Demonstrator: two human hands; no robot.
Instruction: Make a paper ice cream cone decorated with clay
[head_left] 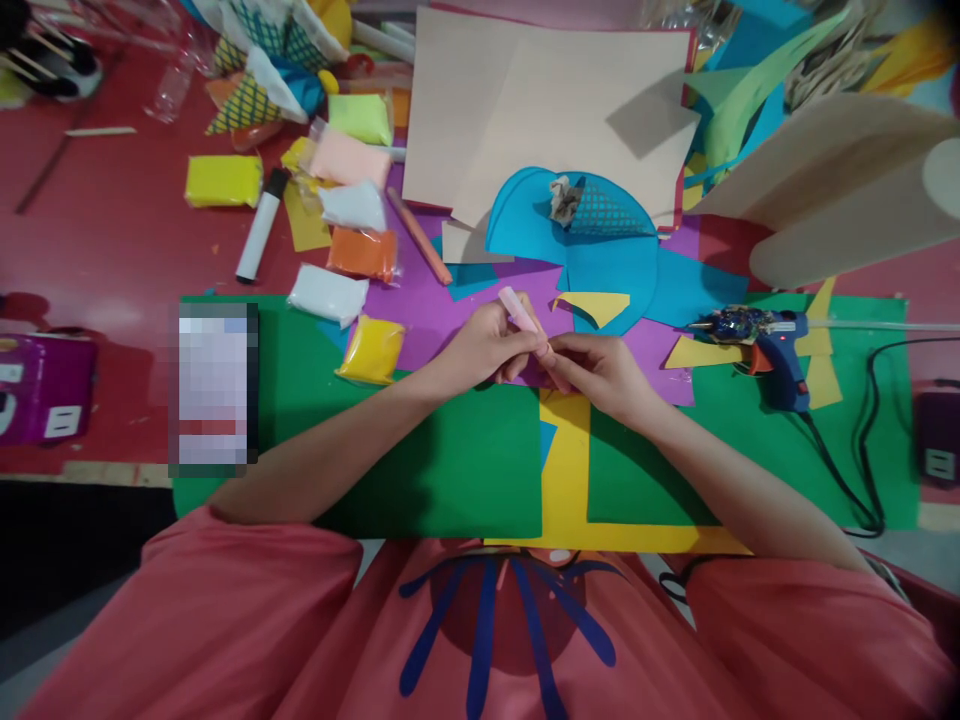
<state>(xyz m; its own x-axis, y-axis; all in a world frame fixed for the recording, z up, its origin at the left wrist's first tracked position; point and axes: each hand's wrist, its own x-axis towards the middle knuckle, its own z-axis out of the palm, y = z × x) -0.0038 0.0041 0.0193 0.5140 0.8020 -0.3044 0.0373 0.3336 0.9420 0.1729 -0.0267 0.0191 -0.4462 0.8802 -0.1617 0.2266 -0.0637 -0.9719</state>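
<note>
Near the middle of the table, my left hand [496, 338] and my right hand [600, 368] meet over purple sheets [427, 320]. A thin pale pink rolled piece [519, 310] slants between them. The fingers of my left hand are closed around it, and my right hand pinches its lower end. Just beyond my hands lies a yellow scrap [600, 305]. Behind that are blue pieces [525, 215] and a small blue patterned cone [611, 208] with crumpled paper at its mouth.
A blue glue gun [784, 365] with a black cord lies at right. Clay packets [375, 348], a marker [261, 228] and a blurred phone [214, 385] are at left. Large beige boards [540, 100] lie behind; a paper roll [847, 225] stands out at back right.
</note>
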